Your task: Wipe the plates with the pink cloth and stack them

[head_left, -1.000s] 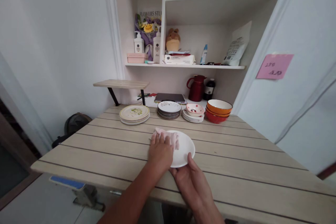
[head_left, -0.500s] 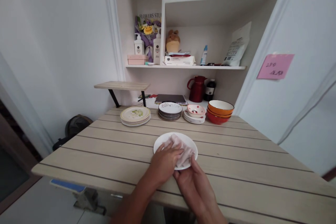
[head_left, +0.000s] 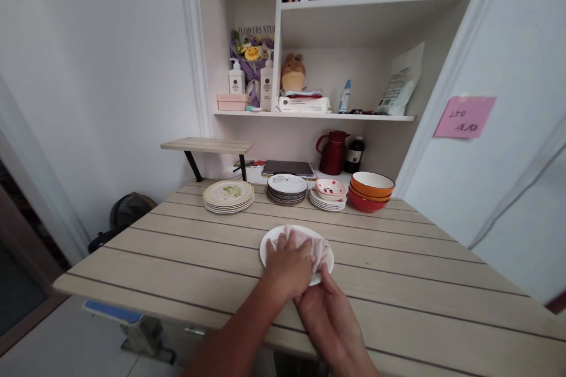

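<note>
A round white plate (head_left: 265,247) is held near the front of the wooden table. My left hand (head_left: 288,268) lies over a bunched pale pink cloth (head_left: 321,249) and holds it against the plate's upper face, its fingers pointing away from me. Its thumb side is at the cloth's folds. My right hand (head_left: 329,315) grips the plate's near right rim, with the thumb on top and the other fingers mostly hidden underneath. Whether the plate's underside touches the table cannot be made out.
Behind the plate stand stacked cream plates (head_left: 229,194), dark-rimmed plates (head_left: 287,184), small plates topped by a pink-edged bowl (head_left: 331,188), and orange and red bowls (head_left: 372,186). A small wooden riser (head_left: 207,145) is at back left; a red jug (head_left: 333,153) is behind.
My left hand has shifted across the cloth, its fingers now more spread and farther over the plate. The cloth's folds have changed shape. My right hand keeps its grip on the rim.
</note>
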Demonstrator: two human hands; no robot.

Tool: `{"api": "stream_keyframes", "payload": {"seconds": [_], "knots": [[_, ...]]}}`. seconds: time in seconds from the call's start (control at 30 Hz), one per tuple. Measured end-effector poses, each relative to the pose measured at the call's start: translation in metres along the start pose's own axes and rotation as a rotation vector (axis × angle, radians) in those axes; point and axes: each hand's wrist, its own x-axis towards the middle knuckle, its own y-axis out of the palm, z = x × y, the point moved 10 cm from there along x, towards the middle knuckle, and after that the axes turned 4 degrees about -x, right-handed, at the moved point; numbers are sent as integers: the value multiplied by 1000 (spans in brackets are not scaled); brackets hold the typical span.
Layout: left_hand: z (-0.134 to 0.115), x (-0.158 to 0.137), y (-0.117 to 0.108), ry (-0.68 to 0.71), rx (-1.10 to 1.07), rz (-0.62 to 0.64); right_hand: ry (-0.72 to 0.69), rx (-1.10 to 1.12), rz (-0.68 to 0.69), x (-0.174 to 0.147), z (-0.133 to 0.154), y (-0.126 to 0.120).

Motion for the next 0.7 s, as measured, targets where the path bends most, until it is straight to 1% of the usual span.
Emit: {"api": "stream_keyframes", "payload": {"seconds": [0.13, 0.27, 0.33, 0.43, 0.53, 0.7], "knots": [[7, -9, -12, -111, 97, -151, 32, -11, 37, 0, -4, 5], [8, -19, -22, -167, 160, -237, 51, 32, -18, -1, -6, 0], [6, -22, -27, -170, 168, -247, 53, 43, -57, -1, -7, -5], [5, -26, -30, -146, 155, -226, 46, 30, -87, -2, -8, -10], [5, -29, -30, -109, 129, -206, 43, 23, -92, -3, -8, -14], [4, -38, -25, -63, 61, -176, 52, 73, -83, -3, -10, -20]]}}
